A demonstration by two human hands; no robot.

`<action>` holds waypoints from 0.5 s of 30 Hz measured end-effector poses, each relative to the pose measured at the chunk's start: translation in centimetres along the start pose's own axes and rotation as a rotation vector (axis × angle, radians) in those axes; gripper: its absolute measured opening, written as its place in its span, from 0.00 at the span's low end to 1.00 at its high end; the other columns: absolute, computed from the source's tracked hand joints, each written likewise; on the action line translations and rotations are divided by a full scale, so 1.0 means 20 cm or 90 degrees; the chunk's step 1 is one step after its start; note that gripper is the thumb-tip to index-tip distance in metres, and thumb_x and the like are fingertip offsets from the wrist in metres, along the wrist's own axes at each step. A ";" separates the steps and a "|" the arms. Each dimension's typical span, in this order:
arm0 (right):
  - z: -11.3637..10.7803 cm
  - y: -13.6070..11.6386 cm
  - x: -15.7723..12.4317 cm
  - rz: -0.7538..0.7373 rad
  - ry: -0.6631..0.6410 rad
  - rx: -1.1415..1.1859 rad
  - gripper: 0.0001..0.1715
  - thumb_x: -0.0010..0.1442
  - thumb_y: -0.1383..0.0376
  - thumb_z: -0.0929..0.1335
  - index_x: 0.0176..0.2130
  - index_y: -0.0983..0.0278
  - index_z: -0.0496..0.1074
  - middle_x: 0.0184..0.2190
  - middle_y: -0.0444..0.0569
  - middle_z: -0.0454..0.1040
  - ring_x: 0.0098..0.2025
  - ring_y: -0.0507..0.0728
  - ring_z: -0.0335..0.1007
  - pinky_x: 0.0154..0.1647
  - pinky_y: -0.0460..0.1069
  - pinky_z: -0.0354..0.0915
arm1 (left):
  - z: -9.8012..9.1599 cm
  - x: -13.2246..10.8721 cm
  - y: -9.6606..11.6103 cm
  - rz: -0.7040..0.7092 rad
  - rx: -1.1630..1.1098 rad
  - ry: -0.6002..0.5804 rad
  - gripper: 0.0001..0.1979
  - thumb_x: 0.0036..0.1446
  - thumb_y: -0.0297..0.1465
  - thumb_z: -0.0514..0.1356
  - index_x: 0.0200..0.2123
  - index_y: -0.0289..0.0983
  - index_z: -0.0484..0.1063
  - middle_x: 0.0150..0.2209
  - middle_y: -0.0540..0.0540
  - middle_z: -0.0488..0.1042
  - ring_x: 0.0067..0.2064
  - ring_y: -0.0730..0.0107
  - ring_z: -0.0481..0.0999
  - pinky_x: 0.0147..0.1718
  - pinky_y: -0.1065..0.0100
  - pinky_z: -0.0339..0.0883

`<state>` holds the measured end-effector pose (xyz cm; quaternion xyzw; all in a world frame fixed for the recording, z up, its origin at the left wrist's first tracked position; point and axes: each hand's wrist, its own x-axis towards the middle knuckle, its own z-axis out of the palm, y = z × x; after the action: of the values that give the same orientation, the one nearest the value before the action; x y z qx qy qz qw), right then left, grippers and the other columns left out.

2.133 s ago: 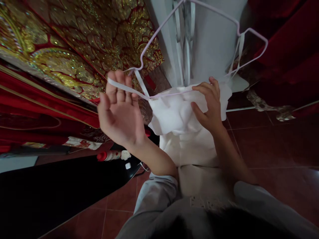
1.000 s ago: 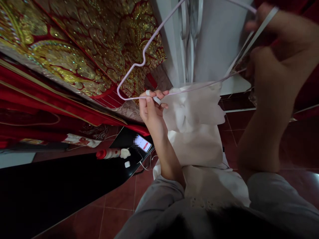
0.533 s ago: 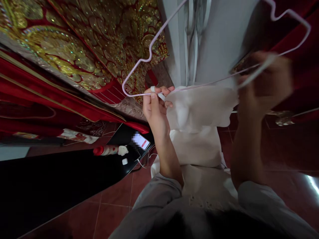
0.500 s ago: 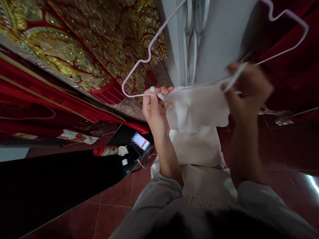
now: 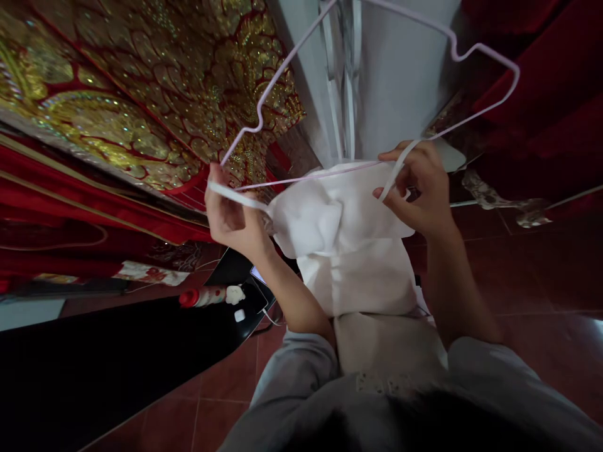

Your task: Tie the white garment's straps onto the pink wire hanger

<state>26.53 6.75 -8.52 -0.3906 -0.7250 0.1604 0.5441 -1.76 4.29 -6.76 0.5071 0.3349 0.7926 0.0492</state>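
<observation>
A lilac wire hanger (image 5: 285,70) spans the upper middle, its lower bar crossing above a white garment (image 5: 367,276) that hangs down in front of me. At the hanger's left corner my left hand (image 5: 238,216) is closed, with a white strap (image 5: 240,197) stretched over its fingers toward the garment. The fingers hide that corner of the hanger. My right hand (image 5: 421,185) is at the right part of the lower bar, closed on a second white strap (image 5: 398,169) that runs up past its fingers. Its fingertips also touch the bar.
Red and gold sequined garments (image 5: 155,94) hang at the left, and dark red cloth (image 5: 513,81) at the right. A black table (image 5: 117,358) holds a red-capped bottle (image 5: 202,296), a small white case (image 5: 240,315) and a partly hidden phone (image 5: 258,274). White handles (image 5: 346,94) stand behind the hanger.
My left hand has moved left along the hanger to its corner, with the strap now stretched. My right hand has shifted left and down, and the hanger has moved left.
</observation>
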 end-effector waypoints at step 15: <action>-0.02 -0.02 0.00 0.040 0.014 0.017 0.30 0.53 0.49 0.78 0.54 0.49 0.75 0.54 0.50 0.71 0.31 0.52 0.65 0.23 0.50 0.63 | 0.15 0.27 0.00 -0.367 -0.010 -0.047 0.14 0.70 0.29 0.59 0.29 0.41 0.70 0.28 0.50 0.75 0.36 0.66 0.77 0.35 0.65 0.69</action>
<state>26.81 6.44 -8.07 -0.4077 -0.7040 0.1831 0.5519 -1.79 7.94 -1.79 0.4191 0.4572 0.7295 0.2884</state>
